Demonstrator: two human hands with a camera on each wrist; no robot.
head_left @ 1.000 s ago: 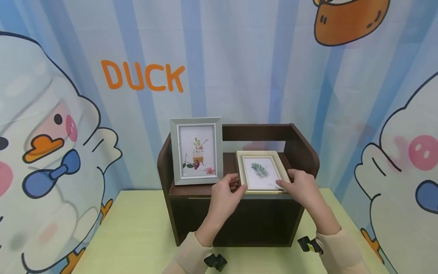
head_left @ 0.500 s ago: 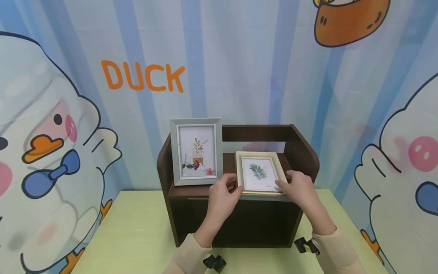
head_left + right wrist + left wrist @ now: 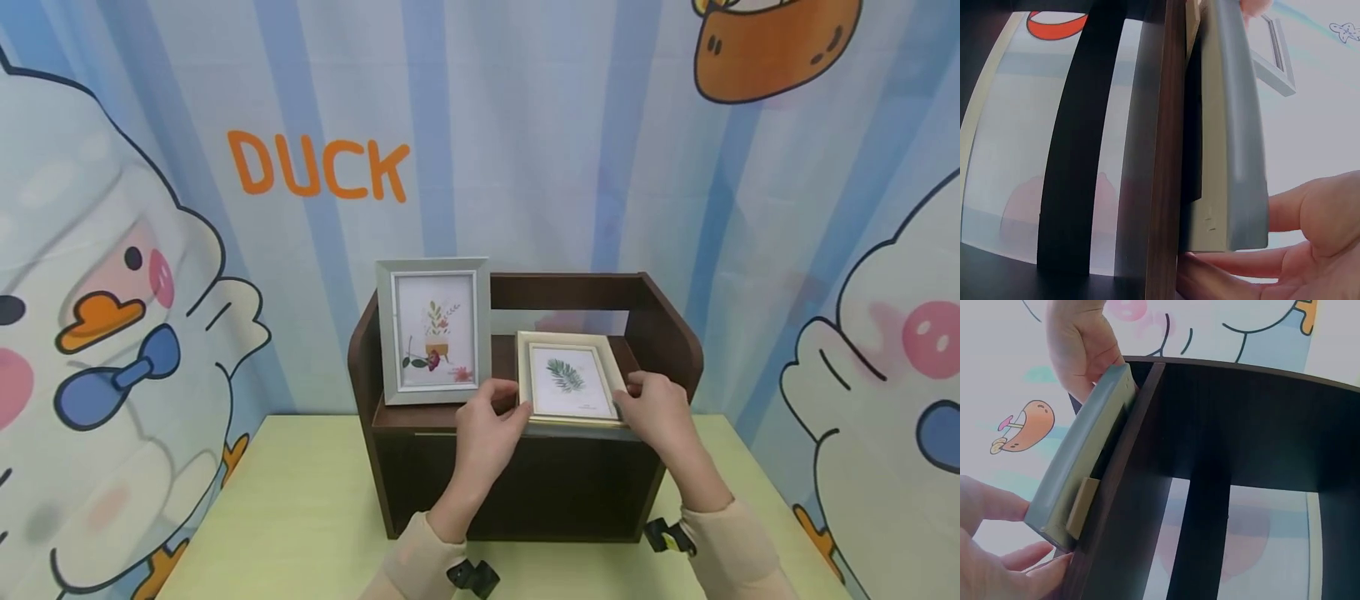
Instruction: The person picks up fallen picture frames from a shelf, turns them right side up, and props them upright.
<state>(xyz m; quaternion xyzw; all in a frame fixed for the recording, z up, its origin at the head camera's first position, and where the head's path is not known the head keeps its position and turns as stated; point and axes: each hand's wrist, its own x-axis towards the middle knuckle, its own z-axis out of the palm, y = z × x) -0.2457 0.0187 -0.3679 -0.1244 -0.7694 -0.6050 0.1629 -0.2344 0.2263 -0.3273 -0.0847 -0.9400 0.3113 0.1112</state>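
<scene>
Cream frame (image 3: 567,375) with a green leaf print lies face up, near flat, on the upper board of a dark brown rack (image 3: 663,329), toward its right end. Near side sticks out past the board's front edge. Rack itself sits on a pale green desk (image 3: 300,500).

Left hand (image 3: 486,427) pinches the frame's front left corner, thumb to the outer side, fingers toward the board. Right hand (image 3: 658,412) pinches the right side near the front right corner, same way. How hard either one presses: can't tell. Tan piece (image 3: 1083,507) shows between frame and board in the left wrist view; probably part of the backing or stand, not sure.

Grey-white frame (image 3: 435,329) stands upright at the rack's left end, its lower right corner just beside the left hand's fingers; contact not clear.

Risks, my judgement: overhang could tip the cream frame off the front edge if both hands let go with it placed like this. One hand releasing early would likely twist it. Tan piece might snag on the board edge if dragged. Left hand swinging outward could knock the upright frame over.
</scene>
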